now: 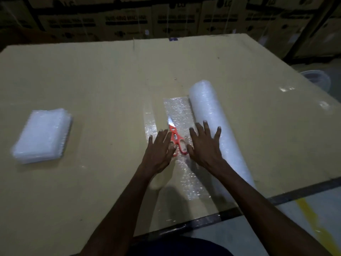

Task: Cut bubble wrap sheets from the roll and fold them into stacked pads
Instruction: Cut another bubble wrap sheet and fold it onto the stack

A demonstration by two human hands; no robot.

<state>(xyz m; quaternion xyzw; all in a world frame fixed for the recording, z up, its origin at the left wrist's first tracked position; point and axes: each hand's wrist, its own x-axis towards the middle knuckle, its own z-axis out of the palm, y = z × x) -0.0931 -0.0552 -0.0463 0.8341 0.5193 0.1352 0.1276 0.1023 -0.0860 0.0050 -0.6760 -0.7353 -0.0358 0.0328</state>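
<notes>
Both hands spread flat: left hand (158, 150) and right hand (204, 145) flank scissors (176, 138) on unrolled sheet (178, 111) beside roll (212, 122). Risk I see: roll drifting, skewing the cut.

Warehouse or packing area, dimly lit. At 12 o'clock, stacked printed cardboard cartons (177, 17) in rows across the whole background, held in dark racking (304, 32). Work surface improvised from a large flat cardboard sheet (92, 74), taped at seams. At 5 o'clock, bare concrete floor (249, 230) with a yellow painted line (311, 218). At 3 o'clock, packing stock present: bubble wrap roll (208, 108); at 9 o'clock, stack of folded pads (42, 135).
</notes>
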